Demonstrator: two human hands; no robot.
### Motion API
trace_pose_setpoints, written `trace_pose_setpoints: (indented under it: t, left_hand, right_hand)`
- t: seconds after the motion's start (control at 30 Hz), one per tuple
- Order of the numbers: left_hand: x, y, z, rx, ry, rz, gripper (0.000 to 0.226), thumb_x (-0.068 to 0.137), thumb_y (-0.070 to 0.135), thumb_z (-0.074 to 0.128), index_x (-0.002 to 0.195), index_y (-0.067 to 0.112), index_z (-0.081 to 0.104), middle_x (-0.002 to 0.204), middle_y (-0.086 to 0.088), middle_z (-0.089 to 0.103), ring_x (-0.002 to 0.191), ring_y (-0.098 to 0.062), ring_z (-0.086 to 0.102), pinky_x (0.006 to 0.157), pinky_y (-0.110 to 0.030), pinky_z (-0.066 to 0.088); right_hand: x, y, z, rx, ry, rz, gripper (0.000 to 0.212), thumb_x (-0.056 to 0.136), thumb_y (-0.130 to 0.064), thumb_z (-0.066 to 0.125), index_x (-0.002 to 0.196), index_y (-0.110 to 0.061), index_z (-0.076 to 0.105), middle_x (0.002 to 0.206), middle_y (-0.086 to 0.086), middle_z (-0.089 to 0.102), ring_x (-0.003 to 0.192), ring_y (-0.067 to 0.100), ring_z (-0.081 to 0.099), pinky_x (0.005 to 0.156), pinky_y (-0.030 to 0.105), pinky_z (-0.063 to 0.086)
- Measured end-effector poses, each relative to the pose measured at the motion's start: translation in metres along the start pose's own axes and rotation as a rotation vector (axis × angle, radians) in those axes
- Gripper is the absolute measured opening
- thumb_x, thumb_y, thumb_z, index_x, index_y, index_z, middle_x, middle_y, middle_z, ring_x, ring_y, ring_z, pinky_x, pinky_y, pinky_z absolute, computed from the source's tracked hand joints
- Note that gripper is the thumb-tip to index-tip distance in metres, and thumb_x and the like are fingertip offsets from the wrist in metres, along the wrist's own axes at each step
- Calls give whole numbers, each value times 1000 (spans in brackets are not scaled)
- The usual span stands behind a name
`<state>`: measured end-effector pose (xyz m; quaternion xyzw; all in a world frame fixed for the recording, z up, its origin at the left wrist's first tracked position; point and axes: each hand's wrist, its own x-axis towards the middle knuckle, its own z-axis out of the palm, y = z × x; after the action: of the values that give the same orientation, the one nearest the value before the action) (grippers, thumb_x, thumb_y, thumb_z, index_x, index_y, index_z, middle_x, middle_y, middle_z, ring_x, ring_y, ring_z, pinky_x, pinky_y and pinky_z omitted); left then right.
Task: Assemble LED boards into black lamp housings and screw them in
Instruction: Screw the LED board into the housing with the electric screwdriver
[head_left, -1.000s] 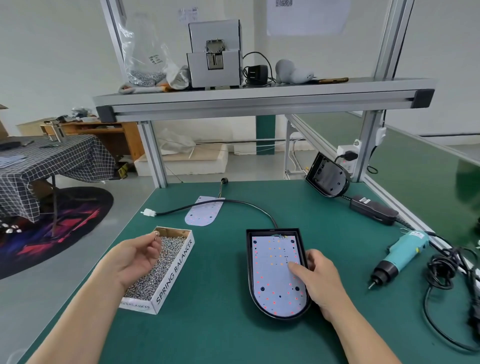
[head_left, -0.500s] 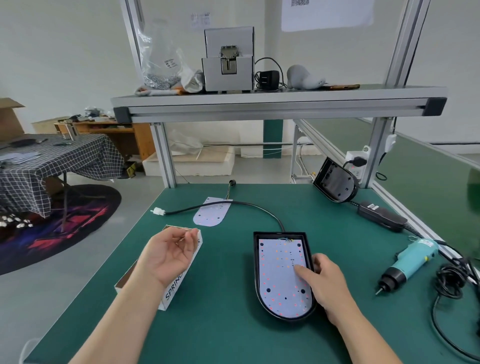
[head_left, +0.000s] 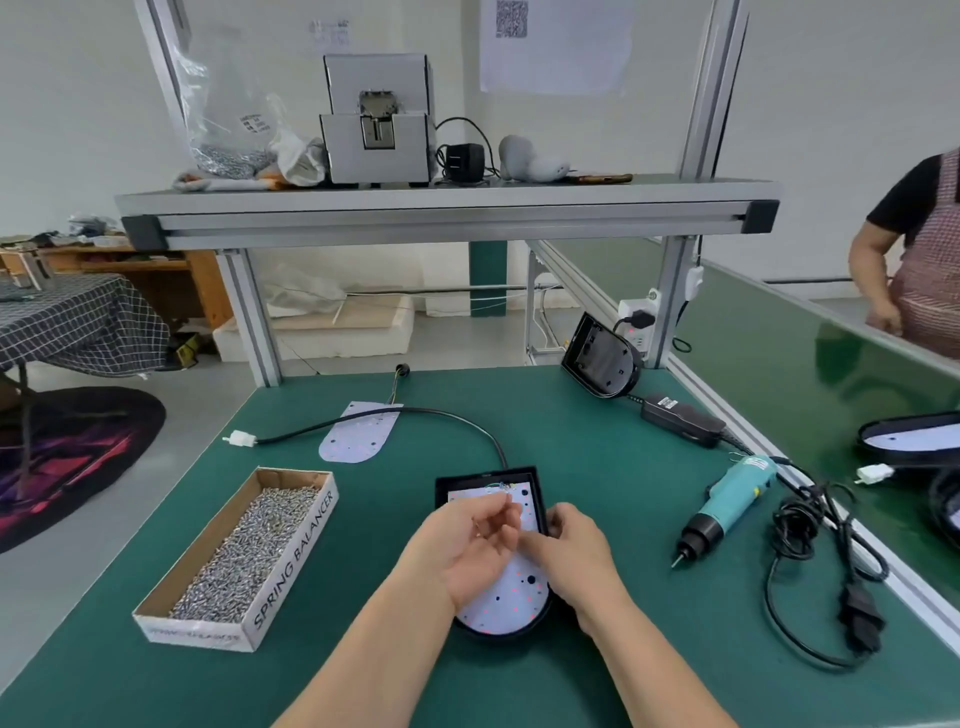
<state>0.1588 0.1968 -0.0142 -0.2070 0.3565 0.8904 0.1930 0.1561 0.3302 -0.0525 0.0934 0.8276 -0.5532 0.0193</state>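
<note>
Both hands meet over the lamp housing (head_left: 488, 475) holding its LED board (head_left: 511, 597), mid-table, bare mat (head_left: 597, 467) all round. The left hand (head_left: 467, 556) cups screws (head_left: 479, 527); whether the right hand (head_left: 576, 556) grips anything cannot be told. One screw box (head_left: 291, 561), one screwdriver (head_left: 727, 504), one spare board (head_left: 356, 431).

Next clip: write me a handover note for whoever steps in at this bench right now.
Left hand: cupped above the LED board, holding what look like screws.
Right hand: at the right edge of the black housing, fingertips reaching toward the left palm; grip unclear.
Done: board seated in housing.
Left: place and drive the screws; screwdriver lies idle on the right, screw box on the left.
</note>
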Motion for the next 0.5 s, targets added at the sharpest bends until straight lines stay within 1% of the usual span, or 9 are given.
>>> trace_pose_setpoints:
  t: [0.1, 0.17, 0.2, 0.23, 0.3, 0.37, 0.4, 0.47, 0.5]
  left_hand:
    - [10, -15, 3, 72, 63, 82, 14, 97, -4, 53, 86, -7, 61, 69, -15, 66, 69, -20, 61, 45, -19, 50]
    - [13, -17, 3, 137, 65, 113, 17, 97, -4, 52, 83, -6, 62, 63, -12, 66, 65, -18, 61, 46, -19, 49]
    - [13, -17, 3, 167, 63, 116, 17, 97, -4, 52, 83, -5, 62, 61, -12, 66, 60, -17, 61, 46, -19, 49]
    - [13, -17, 3, 188, 65, 113, 16, 97, -4, 53, 84, -5, 62, 61, -11, 66, 55, -15, 61, 45, -19, 49]
    - [12, -17, 4, 208, 77, 103, 13, 97, -4, 54, 86, -4, 62, 60, -10, 66, 50, -14, 59, 41, -18, 47]
    - [12, -16, 4, 211, 88, 96, 12, 96, -4, 55, 87, -4, 62, 60, -10, 66, 54, -15, 57, 40, -18, 45]
    - [12, -15, 4, 209, 94, 93, 12, 96, -4, 55, 86, -4, 62, 60, -10, 65, 56, -15, 56, 39, -18, 45]
    - [11, -14, 4, 204, 97, 93, 12, 96, -4, 56, 85, -4, 62, 60, -10, 65, 56, -15, 56, 39, -18, 44]
    - [11, -14, 4, 201, 96, 93, 12, 95, -4, 57, 85, -3, 62, 61, -10, 65, 57, -15, 56, 39, -18, 44]
  right_hand:
    - [-4, -2, -9, -156, -74, -39, 24, 86, -36, 68, 83, -21, 50, 81, -8, 55, 68, 9, 48, 58, 24, 35]
    - [-4, -1, -23, -267, -109, -72, 25, 88, -45, 66, 98, -25, 55, 93, -13, 58, 84, 7, 56, 66, 23, 39]
    - [-3, 0, -35, -279, -42, -99, 29, 88, -48, 66, 104, -26, 57, 97, -15, 59, 92, 9, 58, 73, 24, 41]
    - [-2, 0, -49, -277, 81, -122, 30, 88, -49, 66, 106, -28, 58, 100, -15, 60, 96, 11, 59, 78, 27, 41]
    - [7, 2, -84, -310, 381, -133, 28, 88, -50, 64, 103, -26, 58, 102, -8, 61, 95, 17, 59, 79, 31, 41]
    - [21, 9, -120, -408, 549, -30, 39, 90, -51, 62, 112, -19, 56, 115, 4, 59, 101, 27, 59, 81, 36, 42]
    - [30, 14, -134, -446, 558, 70, 51, 90, -53, 62, 122, -14, 53, 125, 10, 55, 109, 33, 58, 84, 39, 44]
    - [46, 21, -150, -516, 486, 259, 79, 89, -57, 65, 142, -7, 35, 134, 18, 52, 119, 38, 56, 91, 44, 46]
    - [52, 23, -152, -544, 438, 311, 87, 88, -56, 67, 145, -5, 26, 128, 17, 57, 115, 37, 58, 88, 43, 47]
